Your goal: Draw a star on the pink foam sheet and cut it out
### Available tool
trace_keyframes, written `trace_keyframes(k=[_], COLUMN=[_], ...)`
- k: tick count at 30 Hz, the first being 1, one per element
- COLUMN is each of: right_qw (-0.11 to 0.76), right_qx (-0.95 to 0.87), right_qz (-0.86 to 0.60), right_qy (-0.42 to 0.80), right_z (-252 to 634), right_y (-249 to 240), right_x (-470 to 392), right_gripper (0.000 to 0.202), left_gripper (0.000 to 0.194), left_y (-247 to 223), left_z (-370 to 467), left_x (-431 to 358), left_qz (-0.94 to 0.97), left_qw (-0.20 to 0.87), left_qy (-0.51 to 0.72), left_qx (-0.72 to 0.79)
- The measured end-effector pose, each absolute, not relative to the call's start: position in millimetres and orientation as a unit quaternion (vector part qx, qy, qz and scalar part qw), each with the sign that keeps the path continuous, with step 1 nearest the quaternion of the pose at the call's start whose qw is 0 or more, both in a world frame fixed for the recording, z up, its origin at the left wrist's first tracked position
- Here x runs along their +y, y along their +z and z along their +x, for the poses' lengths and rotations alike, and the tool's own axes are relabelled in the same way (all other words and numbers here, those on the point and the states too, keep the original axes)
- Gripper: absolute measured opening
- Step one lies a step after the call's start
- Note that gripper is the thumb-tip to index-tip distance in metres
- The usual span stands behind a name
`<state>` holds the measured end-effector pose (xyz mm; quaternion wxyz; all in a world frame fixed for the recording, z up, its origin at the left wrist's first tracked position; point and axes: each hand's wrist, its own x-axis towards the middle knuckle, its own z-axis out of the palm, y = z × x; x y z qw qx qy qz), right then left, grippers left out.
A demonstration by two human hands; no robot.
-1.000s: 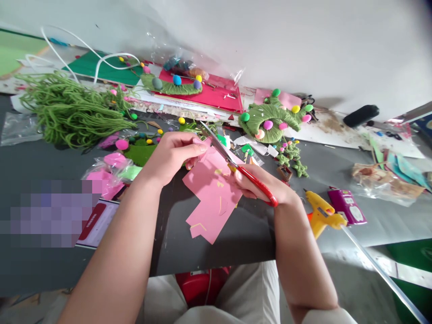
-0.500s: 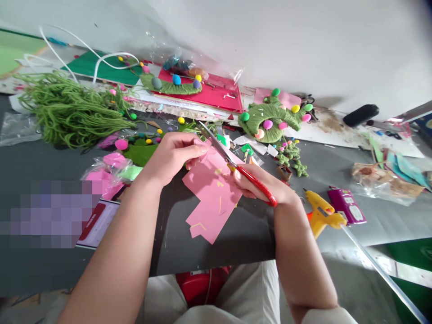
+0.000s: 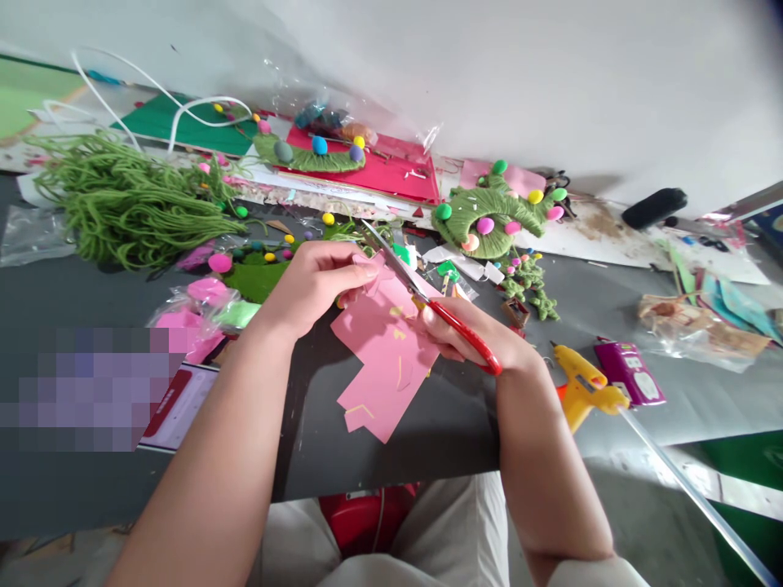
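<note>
A sheet of pink paper [image 3: 385, 387] with stepped, cut edges and thin yellow marks is held up above the dark table. My left hand [image 3: 321, 285] pinches its upper left corner between thumb and fingers. In my right hand [image 3: 468, 330] are scissors with red handles [image 3: 463, 333]. Their metal blades cross the paper's top edge and point up and left, close to my left fingertips. Whether the blades are fully closed is hard to see. The fingers of my right hand are partly hidden behind the handles and paper.
Green yarn [image 3: 140, 204] lies at left, near a phone [image 3: 177, 408]. Behind the paper are a green yarn-wrapped ring with pompoms [image 3: 471, 216] and a red sheet [image 3: 404, 167]. A yellow glue gun [image 3: 581, 383] and purple box [image 3: 629, 372] lie right of my right arm.
Almost nothing differs. Both hands, the scissors and the pink paper keep nearly the same position.
</note>
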<state>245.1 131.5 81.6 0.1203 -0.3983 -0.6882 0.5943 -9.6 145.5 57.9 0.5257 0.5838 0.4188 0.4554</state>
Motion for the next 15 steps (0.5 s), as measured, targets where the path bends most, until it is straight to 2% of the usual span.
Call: trace_keyframes(k=[15], right_qw=[0.121], right_qx=[-0.696], right_qz=[-0.394], right_qy=[0.588], right_z=[251.3], right_y=[74.5], right_x=[133.6], right_gripper=[0.055], left_gripper=[0.024], left_y=[59.3], left_z=[-13.8], left_x=[145.7], left_qz=[0.582], left_qw=[0.545], left_qy=[0.444], left_qx=[0.409])
